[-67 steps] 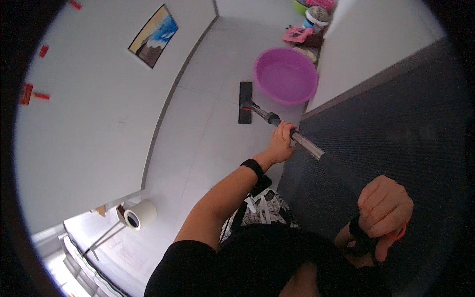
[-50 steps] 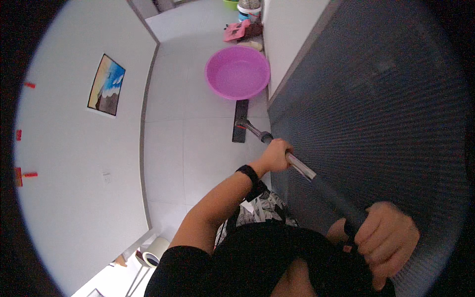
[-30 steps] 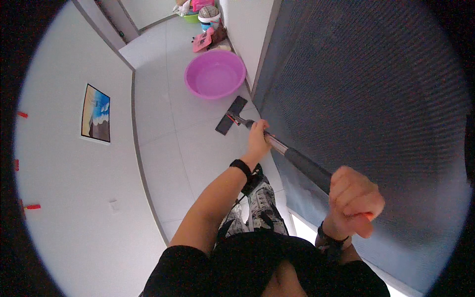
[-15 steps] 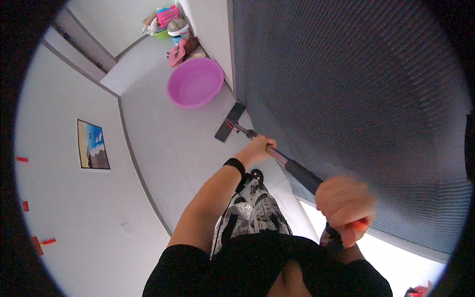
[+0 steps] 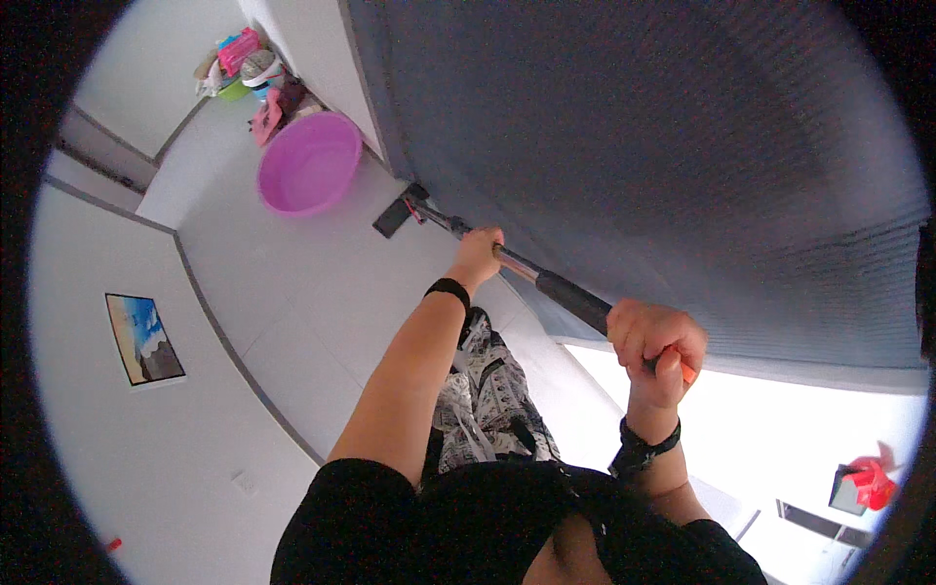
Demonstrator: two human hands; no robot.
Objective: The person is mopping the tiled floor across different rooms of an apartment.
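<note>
Left hand (image 5: 478, 255): grip closed around the mop handle (image 5: 546, 285), partway down the shaft.
Right hand (image 5: 655, 343): grip closed around the handle's upper end.
Mop head (image 5: 394, 214): laid flat on the white floor (image 5: 292, 292), at the dark wall's foot.
Pink basin (image 5: 308, 164): stood on the floor near the mop head, apart from it.

The person wears a black short-sleeved top, the sleeve ending above the elbow so both forearms are bare. Below it hang trousers in a black-and-white pattern (small repeating figures, too fine to make out). Each of the 2 wrists carries a black band: a plain one by the left hand (image 5: 478, 258), a bulkier one by the right hand (image 5: 655, 349).
</note>
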